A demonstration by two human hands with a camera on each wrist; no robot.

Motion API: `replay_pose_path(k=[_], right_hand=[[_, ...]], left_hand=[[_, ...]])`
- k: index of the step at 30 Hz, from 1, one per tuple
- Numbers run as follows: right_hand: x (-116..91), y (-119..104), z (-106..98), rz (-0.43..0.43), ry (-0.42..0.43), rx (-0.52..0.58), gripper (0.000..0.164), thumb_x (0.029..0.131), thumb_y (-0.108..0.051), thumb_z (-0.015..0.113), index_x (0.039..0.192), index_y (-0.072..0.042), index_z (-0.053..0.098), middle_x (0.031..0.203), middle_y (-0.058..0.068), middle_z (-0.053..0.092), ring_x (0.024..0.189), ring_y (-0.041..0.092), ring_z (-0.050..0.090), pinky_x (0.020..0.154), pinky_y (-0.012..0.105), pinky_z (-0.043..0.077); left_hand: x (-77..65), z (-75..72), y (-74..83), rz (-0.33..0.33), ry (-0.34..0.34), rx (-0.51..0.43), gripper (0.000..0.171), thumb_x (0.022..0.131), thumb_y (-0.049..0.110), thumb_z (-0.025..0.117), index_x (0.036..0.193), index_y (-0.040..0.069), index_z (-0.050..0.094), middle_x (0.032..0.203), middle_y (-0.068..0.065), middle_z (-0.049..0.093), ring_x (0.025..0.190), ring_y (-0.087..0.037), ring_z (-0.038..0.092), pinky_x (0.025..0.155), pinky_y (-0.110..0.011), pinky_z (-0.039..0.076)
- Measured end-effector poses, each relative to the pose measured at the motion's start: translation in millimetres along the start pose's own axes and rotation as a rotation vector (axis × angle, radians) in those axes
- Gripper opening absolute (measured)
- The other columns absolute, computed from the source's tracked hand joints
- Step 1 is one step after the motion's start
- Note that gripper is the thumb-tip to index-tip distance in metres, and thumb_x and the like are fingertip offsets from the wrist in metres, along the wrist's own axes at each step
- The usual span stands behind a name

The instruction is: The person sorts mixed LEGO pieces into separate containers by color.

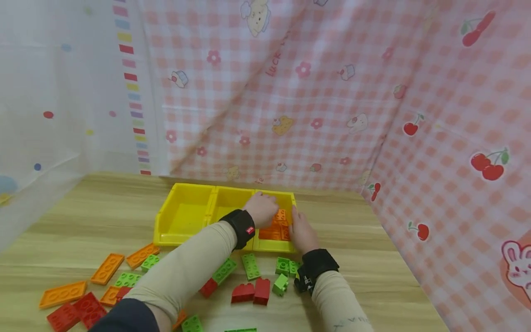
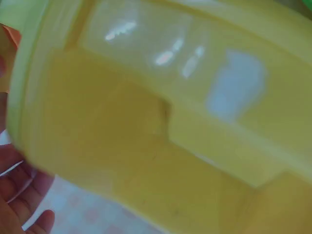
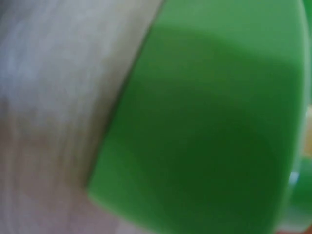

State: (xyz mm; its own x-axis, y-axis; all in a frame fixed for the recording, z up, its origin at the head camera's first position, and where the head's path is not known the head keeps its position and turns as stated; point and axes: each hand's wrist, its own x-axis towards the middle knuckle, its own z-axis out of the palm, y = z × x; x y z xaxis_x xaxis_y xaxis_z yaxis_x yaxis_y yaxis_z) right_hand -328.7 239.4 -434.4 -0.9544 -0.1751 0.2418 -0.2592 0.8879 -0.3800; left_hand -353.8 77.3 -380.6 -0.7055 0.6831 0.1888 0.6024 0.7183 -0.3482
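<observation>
A yellow bin (image 1: 182, 240) with three compartments stands against the back cloth. My left hand (image 1: 260, 210) is over its right compartment, near the divider. In the left wrist view, loosely bent fingers (image 2: 29, 192) show past the bin's rim, with gaps between them; what the fingertips touch is hidden. Orange bricks (image 1: 274, 233) lie in that compartment, partly under the hand. My right hand (image 1: 304, 233) grips the bin's right wall, astride the rim. Below its wrist are green bricks (image 1: 283, 266); one green brick (image 3: 204, 126) fills most of the right wrist view, blurred.
Loose red bricks (image 1: 261, 291), a green brick (image 1: 250, 266) and orange plates (image 1: 107, 268) are scattered on the wood-patterned table (image 1: 365, 272) in front of the bin, several under the left forearm. Patterned cloth (image 1: 265, 101) hangs behind and at both sides.
</observation>
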Motion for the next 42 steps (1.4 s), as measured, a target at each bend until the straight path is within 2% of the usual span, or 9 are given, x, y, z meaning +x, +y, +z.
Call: replay_pose_path(k=[6, 13, 17, 26, 30, 32, 35, 38, 42], right_hand=[[3, -6, 8, -0.012, -0.017, 0.038, 0.057, 0.094, -0.007, 0.048, 0.146, 0.0, 0.024, 0.122, 0.024, 0.047, 0.102, 0.033, 0.054, 0.087, 0.046, 0.043], [2, -10, 13, -0.001, -0.054, 0.057, 0.059, 0.095, -0.007, 0.047, 0.147, -0.001, 0.021, 0.125, 0.023, 0.044, 0.103, 0.031, 0.052, 0.089, 0.045, 0.042], [1, -15, 12, 0.016, -0.066, 0.074, 0.059, 0.096, -0.008, 0.046, 0.148, -0.003, 0.02, 0.129, 0.022, 0.043, 0.104, 0.031, 0.053, 0.09, 0.045, 0.042], [2, -20, 14, 0.008, -0.06, 0.072, 0.058, 0.096, -0.009, 0.045, 0.148, -0.003, 0.02, 0.131, 0.022, 0.042, 0.109, 0.031, 0.052, 0.091, 0.045, 0.041], [2, -18, 16, 0.015, -0.063, 0.093, 0.058, 0.096, -0.008, 0.045, 0.148, -0.004, 0.02, 0.13, 0.022, 0.043, 0.103, 0.03, 0.053, 0.087, 0.044, 0.043], [2, -16, 17, 0.014, -0.062, 0.102, 0.057, 0.096, -0.007, 0.045, 0.148, -0.003, 0.02, 0.129, 0.022, 0.043, 0.103, 0.03, 0.053, 0.087, 0.044, 0.043], [2, -12, 16, 0.024, -0.061, 0.113, 0.058, 0.096, -0.007, 0.045, 0.148, -0.003, 0.02, 0.131, 0.022, 0.042, 0.106, 0.032, 0.052, 0.089, 0.045, 0.042], [2, -5, 13, 0.03, -0.055, 0.103, 0.059, 0.096, -0.008, 0.046, 0.148, -0.002, 0.019, 0.133, 0.023, 0.041, 0.11, 0.033, 0.051, 0.091, 0.046, 0.041], [2, 5, 7, 0.043, -0.05, 0.073, 0.059, 0.096, -0.009, 0.045, 0.148, -0.003, 0.017, 0.134, 0.023, 0.04, 0.111, 0.033, 0.051, 0.092, 0.046, 0.04]], left_hand=[[5.2, 9.7, -0.1, -0.134, -0.154, -0.011, 0.012, 0.086, 0.025, 0.066, 0.093, 0.017, 0.072, 0.101, -0.001, 0.064, 0.094, -0.022, 0.059, 0.09, -0.041, 0.039], [7.6, 17.6, 0.6, -0.232, -0.252, -0.035, 0.015, 0.09, 0.018, 0.06, 0.097, 0.019, 0.073, 0.1, 0.001, 0.067, 0.094, -0.02, 0.06, 0.098, -0.046, 0.031], [6.7, 15.1, 0.5, -0.285, -0.315, -0.086, 0.017, 0.091, 0.014, 0.058, 0.097, 0.018, 0.073, 0.098, 0.0, 0.069, 0.097, -0.022, 0.061, 0.104, -0.05, 0.022], [-0.1, 8.7, -0.3, -0.321, -0.383, -0.086, 0.023, 0.095, 0.017, 0.051, 0.106, 0.019, 0.071, 0.107, -0.001, 0.067, 0.106, -0.024, 0.057, 0.106, -0.052, 0.018], [-2.9, 11.9, -2.8, -0.288, -0.334, -0.091, 0.02, 0.094, 0.018, 0.053, 0.096, 0.017, 0.073, 0.095, -0.001, 0.069, 0.096, -0.023, 0.061, 0.104, -0.051, 0.023], [-5.0, 15.1, -6.3, -0.254, -0.265, -0.111, 0.018, 0.092, 0.019, 0.055, 0.088, 0.016, 0.072, 0.087, -0.001, 0.069, 0.087, -0.021, 0.062, 0.1, -0.048, 0.03], [-11.9, 16.0, -12.9, -0.169, -0.132, -0.177, 0.016, 0.089, 0.019, 0.058, 0.077, 0.013, 0.067, 0.074, -0.001, 0.063, 0.072, -0.018, 0.06, 0.083, -0.039, 0.044], [-25.9, 8.9, -19.1, -0.042, -0.017, -0.261, 0.012, 0.088, 0.018, 0.06, 0.08, 0.011, 0.066, 0.074, -0.001, 0.057, 0.067, -0.016, 0.056, 0.066, -0.032, 0.046], [-56.9, -11.3, -25.1, 0.092, 0.028, -0.346, 0.016, 0.09, 0.018, 0.06, 0.099, 0.006, 0.067, 0.088, -0.003, 0.06, 0.079, -0.016, 0.058, 0.07, -0.028, 0.047]])
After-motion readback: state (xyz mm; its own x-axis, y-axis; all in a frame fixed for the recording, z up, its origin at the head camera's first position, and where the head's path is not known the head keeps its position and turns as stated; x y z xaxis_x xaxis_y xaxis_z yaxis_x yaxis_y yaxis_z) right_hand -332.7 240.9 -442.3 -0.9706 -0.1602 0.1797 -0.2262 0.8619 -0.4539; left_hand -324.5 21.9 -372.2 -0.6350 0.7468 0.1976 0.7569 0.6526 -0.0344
